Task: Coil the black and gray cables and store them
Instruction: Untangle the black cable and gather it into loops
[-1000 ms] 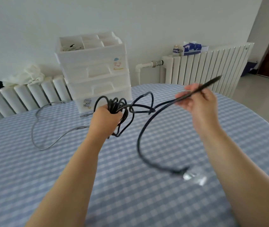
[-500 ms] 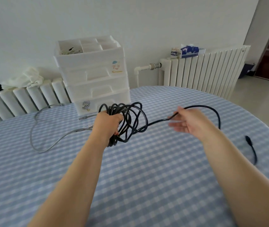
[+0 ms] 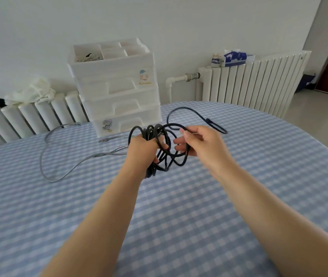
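Note:
My left hand (image 3: 142, 149) grips a bundle of loops of the black cable (image 3: 164, 144) above the table. My right hand (image 3: 200, 142) is close beside it on the right, fingers curled around a strand of the same cable. The cable's free end arcs behind my right hand and trails over the cloth to a plug near the far edge. The gray cable (image 3: 59, 177) lies loose on the table to the left, one connector near the drawer unit.
A white plastic drawer unit (image 3: 117, 92) stands at the table's far edge, its top tray holding small items. White radiators run behind, with a tissue box (image 3: 236, 57) on the right one. The blue checked tablecloth (image 3: 179, 216) covers the round table.
My right hand has moved left to meet my left hand, bringing another loop onto the bundle. The cable's free tail has been drawn in from the right side of the table.

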The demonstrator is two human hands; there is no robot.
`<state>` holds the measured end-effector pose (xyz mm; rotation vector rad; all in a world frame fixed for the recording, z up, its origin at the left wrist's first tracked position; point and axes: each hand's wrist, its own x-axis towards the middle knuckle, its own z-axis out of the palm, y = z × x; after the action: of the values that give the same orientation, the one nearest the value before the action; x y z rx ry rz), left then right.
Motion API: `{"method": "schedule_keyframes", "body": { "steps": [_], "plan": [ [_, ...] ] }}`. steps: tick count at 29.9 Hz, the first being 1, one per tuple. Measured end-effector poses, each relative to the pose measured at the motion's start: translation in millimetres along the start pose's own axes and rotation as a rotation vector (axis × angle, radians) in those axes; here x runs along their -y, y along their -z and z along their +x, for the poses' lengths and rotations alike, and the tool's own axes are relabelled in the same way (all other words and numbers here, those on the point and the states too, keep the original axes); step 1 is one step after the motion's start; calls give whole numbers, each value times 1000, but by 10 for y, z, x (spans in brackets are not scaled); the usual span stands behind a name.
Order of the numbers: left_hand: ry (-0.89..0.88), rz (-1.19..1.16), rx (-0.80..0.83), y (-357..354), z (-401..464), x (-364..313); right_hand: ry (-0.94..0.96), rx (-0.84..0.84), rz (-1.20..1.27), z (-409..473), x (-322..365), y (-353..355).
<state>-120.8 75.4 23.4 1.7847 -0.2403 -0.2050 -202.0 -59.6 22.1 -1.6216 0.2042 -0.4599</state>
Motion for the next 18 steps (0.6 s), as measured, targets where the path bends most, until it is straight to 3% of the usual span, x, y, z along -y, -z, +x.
{"method": "schedule_keyframes", "body": {
  "steps": [3, 5, 7, 11, 14, 18],
  "plan": [
    [10, 16, 6, -36, -16, 4, -164, 8, 314, 29, 14, 35],
    [2, 33, 12, -49, -28, 18, -224, -3, 337, 36, 15, 20],
    [-10, 31, -2, -58, -42, 26, -192, -22, 216, 29, 2, -3],
    [5, 32, -10, -80, -50, 20, 41, -116, -323, 5, -53, -4],
    [25, 10, 24, -105, -57, 50, 161, -177, -407, 34, -90, 59],
    [63, -153, 104, -150, -82, 93, 159, -142, -462, 51, -119, 92]
  ]
}}
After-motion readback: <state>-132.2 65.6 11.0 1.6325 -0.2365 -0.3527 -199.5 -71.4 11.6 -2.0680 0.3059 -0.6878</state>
